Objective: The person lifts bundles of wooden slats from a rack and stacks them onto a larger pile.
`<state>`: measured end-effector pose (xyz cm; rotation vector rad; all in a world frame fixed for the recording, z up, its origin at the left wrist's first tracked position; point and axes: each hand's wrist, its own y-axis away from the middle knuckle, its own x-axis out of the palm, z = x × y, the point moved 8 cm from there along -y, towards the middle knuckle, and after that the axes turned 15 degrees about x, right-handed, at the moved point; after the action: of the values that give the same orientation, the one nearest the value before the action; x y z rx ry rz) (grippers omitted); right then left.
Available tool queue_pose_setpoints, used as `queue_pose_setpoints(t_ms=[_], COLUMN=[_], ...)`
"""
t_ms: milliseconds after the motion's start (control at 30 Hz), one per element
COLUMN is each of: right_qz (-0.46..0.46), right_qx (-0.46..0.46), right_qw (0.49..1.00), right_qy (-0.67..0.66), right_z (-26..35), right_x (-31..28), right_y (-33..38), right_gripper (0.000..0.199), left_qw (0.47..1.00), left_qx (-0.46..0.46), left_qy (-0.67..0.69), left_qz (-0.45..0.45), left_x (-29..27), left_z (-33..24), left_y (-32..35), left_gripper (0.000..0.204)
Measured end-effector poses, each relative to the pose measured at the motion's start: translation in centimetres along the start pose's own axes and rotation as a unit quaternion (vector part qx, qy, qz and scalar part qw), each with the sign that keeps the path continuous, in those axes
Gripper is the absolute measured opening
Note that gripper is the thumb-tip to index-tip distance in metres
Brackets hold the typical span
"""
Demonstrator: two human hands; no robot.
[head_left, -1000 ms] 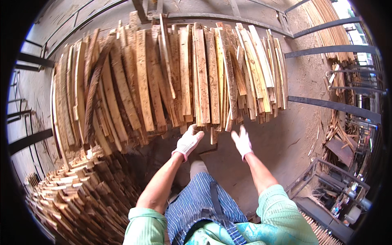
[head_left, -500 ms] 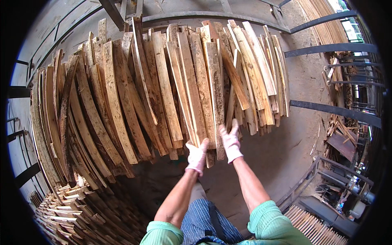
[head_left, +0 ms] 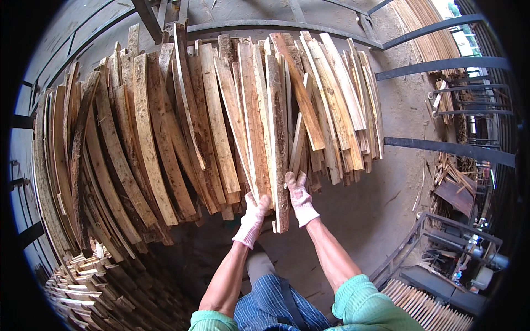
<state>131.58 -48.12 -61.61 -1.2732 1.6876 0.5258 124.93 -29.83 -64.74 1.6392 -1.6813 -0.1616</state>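
Both my hands wear pale, soiled gloves and clasp a few wooden strips (head_left: pixel 257 121) from either side, close to their near ends. My left hand (head_left: pixel 254 220) is closed around the left side of these strips. Against their right side, at a rough bark-edged strip (head_left: pixel 279 149), my right hand (head_left: pixel 300 198) presses with bent fingers. This strip juts out toward me past its neighbours. Just to the right, a reddish-brown strip (head_left: pixel 301 94) lies slantwise across others. The fingers beneath the strips are hidden.
A wide pile of rough wooden strips (head_left: pixel 149 132) spreads left and right, with metal frame bars (head_left: pixel 441 66) around it. More stacked strips (head_left: pixel 94 292) stand at the lower left. Machinery (head_left: pixel 469 259) and a row of thin sticks (head_left: pixel 425 306) are at the lower right.
My hands and the strips between them have come slightly toward me and to the left. The bark-edged strip sticks out farther, and more of the reddish-brown strip's far end shows.
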Motion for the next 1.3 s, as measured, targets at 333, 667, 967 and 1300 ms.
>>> queue_pose_setpoints(t_ms=[333,667,967,1300], right_qz=[-0.349,-0.641,-0.639,-0.683], right_qx=[-0.318,-0.139,-0.059,0.296], right_qw=[0.791,-0.41,-0.347,-0.125], right_qy=[0.388,0.634,0.685,0.656], right_z=[-4.4,-1.9,-2.7,1.7], right_x=[-13.3,-10.4,-25.6,-57.3], right_y=[23.3,21.2,20.2,22.7], right_gripper=[0.077,0.083,0.074,0.079], left_qw=[0.948,0.98,0.971,0.788], left_qx=[-0.127,-0.044,0.139,0.494], left_qy=[-0.291,-0.192,-0.121,-0.046], left_qz=[-0.036,-0.043,-0.154,-0.364], left_x=[-2.7,-3.3,-3.2,-5.8], left_z=[-13.7,-10.0,-17.9,-29.8], left_y=[22.9,24.7,34.5,54.4], left_gripper=[0.074,0.067,0.069,0.092])
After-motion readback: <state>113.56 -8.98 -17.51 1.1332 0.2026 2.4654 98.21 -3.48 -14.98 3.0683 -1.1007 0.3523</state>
